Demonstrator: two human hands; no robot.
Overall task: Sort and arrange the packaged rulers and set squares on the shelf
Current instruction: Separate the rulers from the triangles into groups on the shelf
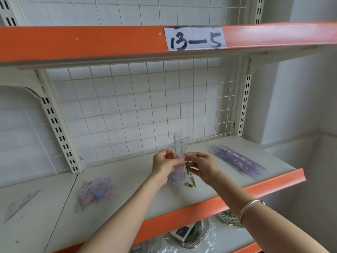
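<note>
Orange trim (pixel 200 205) edges the pale shelf (pixel 136 179), and over its middle both hands hold one clear packet of rulers and set squares (pixel 179 146) nearly upright, its green-printed lower end close to the board; whether it touches cannot be told. At nine o'clock of the packet the left hand (pixel 165 164) has its fingers curled round the edge. At three o'clock the right hand (pixel 202 167) pinches it between thumb and fingers, a silver bracelet (pixel 250 207) on that wrist. A purple stack of packets (pixel 240 161) lies flat at three o'clock of the hands, well apart. A blurred pink-and-blue heap (pixel 96 190) lies at eight o'clock, and beyond it a clear set square (pixel 20 205) lies flat on the neighbouring board. At twelve o'clock stands a white wire grid (pixel 136 106), with a paper label (pixel 196 38) reading 13-5 above. At six o'clock, plastic-wrapped dishes (pixel 189 234) sit on the lower shelf.
</note>
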